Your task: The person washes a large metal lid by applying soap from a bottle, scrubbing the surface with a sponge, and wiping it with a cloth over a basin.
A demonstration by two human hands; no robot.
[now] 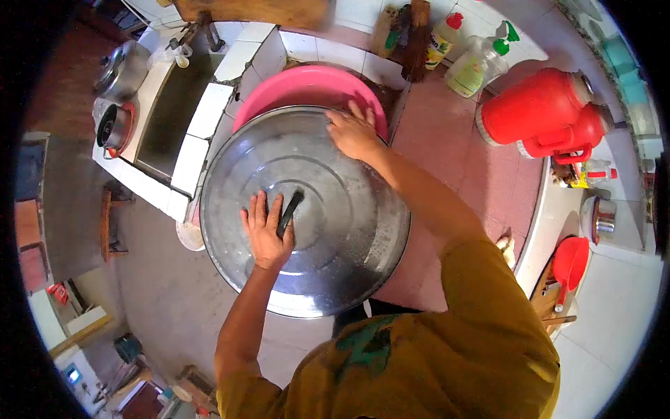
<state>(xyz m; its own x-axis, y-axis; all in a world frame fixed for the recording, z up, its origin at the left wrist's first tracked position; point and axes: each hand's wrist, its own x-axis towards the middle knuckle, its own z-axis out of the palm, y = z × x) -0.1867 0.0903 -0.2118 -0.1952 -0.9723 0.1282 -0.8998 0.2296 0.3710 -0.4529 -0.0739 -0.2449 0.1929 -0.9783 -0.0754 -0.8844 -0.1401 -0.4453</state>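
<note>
A large round metal lid (321, 258) with pressed rings and a black handle (289, 214) fills the middle of the view. Flat on its surface, just left of the handle, lies my left hand (267, 234) with fingers stretched out; its thumb side is close against the handle. My right hand (354, 133) rests spread at the lid's upper right edge, fingertips reaching toward a pink basin (307, 78). The lid covers the near part of this basin, so what is inside is hidden.
White-tiled sink edges (199, 133) run along the left, with a metal pot (125, 70) behind. On the pink counter (440, 140) stand a pump bottle (478, 66) and a red-capped bottle (443, 42). Red thermos flasks (534, 106) lean at right, above a red scoop (571, 262).
</note>
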